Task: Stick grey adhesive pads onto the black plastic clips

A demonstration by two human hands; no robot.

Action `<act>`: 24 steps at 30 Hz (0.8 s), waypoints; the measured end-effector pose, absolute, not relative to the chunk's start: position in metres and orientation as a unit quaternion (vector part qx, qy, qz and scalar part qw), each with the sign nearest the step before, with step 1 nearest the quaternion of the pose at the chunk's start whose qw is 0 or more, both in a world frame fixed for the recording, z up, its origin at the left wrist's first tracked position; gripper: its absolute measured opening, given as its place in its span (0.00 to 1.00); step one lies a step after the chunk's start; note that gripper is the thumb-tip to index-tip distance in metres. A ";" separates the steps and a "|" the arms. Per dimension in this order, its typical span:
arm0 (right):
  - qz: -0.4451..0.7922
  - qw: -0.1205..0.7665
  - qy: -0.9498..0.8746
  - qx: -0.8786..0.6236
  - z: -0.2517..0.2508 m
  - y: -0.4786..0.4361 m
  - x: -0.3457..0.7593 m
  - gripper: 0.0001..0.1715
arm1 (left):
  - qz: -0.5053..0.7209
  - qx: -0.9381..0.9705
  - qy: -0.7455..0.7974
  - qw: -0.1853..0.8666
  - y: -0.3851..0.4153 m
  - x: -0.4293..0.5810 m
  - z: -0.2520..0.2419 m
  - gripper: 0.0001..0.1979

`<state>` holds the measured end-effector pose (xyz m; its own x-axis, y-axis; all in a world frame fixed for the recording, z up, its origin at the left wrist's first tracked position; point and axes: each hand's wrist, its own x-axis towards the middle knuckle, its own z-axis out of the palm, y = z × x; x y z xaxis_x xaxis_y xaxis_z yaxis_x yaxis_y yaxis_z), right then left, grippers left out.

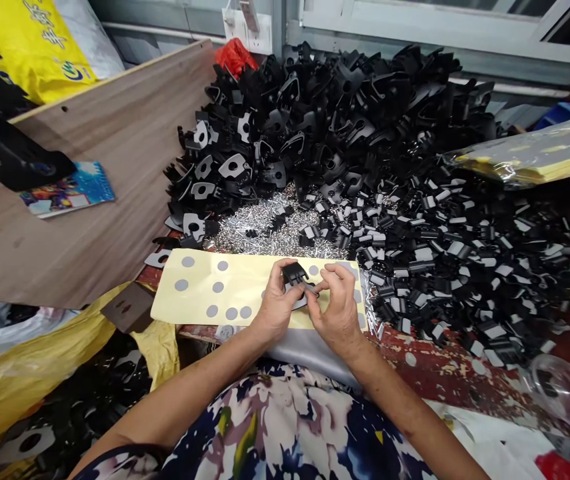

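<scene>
My left hand [272, 312] is closed around a black plastic clip piece [294, 272] with a grey face on its lower part. My right hand [339, 312] comes in from the other side, thumb and index finger pinched together at the clip's right edge. Whatever lies between those fingertips is too small to make out. Beneath both hands lies a pale yellow backing sheet [199, 273] with round grey stickers [223, 265], some of them covered by my hands.
Behind the sheet is a heap of small metal pins [259, 227]. Large black plastic parts [355, 100] pile up at the back, smaller ones [429, 253] to the right. A wooden board [129, 127] stands left. A clear plastic container [565, 393] sits right, a yellow bag [155, 350] lower left.
</scene>
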<state>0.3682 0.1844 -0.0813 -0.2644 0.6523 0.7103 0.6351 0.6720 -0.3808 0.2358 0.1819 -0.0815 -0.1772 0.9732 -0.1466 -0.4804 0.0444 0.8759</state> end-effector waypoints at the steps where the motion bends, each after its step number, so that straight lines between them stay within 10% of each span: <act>1: -0.023 0.438 -0.800 -0.410 -0.081 0.182 0.367 0.36 | 0.636 0.285 0.442 0.565 0.181 0.237 -0.084 0.24; 7: -0.053 0.383 -0.777 -0.497 -0.070 0.176 0.378 0.37 | 0.626 0.307 0.459 0.551 0.178 0.230 -0.082 0.25; 11: 0.291 0.359 -0.734 -0.497 -0.062 0.177 0.397 0.41 | 0.537 0.340 0.398 0.661 0.163 0.219 -0.068 0.31; 14: 0.465 0.288 -0.729 -0.412 -0.060 0.166 0.408 0.22 | 0.434 0.371 0.362 0.737 0.139 0.211 -0.062 0.31; 19: 0.411 0.289 -0.736 -0.453 -0.067 0.148 0.441 0.09 | 0.295 0.424 0.426 0.743 0.134 0.175 -0.038 0.30; 24: 0.290 0.283 -0.750 -0.523 -0.090 0.145 0.498 0.20 | 0.497 0.436 0.415 0.625 0.237 0.110 0.059 0.35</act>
